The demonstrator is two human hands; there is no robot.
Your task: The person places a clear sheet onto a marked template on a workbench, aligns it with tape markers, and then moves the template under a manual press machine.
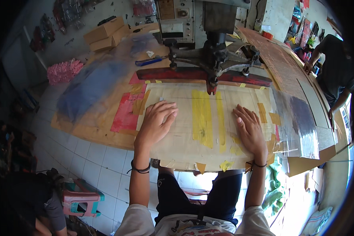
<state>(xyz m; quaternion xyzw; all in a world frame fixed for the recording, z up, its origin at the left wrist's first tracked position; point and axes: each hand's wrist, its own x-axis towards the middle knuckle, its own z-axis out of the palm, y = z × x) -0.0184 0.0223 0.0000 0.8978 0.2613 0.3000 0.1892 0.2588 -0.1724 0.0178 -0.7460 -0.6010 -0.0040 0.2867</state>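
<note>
The operator's lap, in dark shorts [220, 198], sits nearest the lens, forearms rising from the lower edge. Ahead lies a large wooden worktable [102, 131], its surface patched with red and yellow tape. At its far side stands a press machine [208, 23], whose dark arm carries a long red horizontal bar [173, 73] across the work area.

A clear plastic sheet [185, 145] lies flat on the table just below the red bar, over a board marked with broad yellow tape strips [202, 118]. More transparent film [303, 126] is spread out to the right.

The left hand [157, 122] rests palm-down on the sheet's left portion, fingers spread and flat, gripping nothing. The right hand [249, 129] lies palm-down on the right portion, fingers extended, likewise grasping nothing. Both wrists carry dark bands.

Cardboard boxes [106, 33] sit at the table's far left. A pink stool [82, 202] stands on the tiled floor. Another person [334, 67] works at the far right.
</note>
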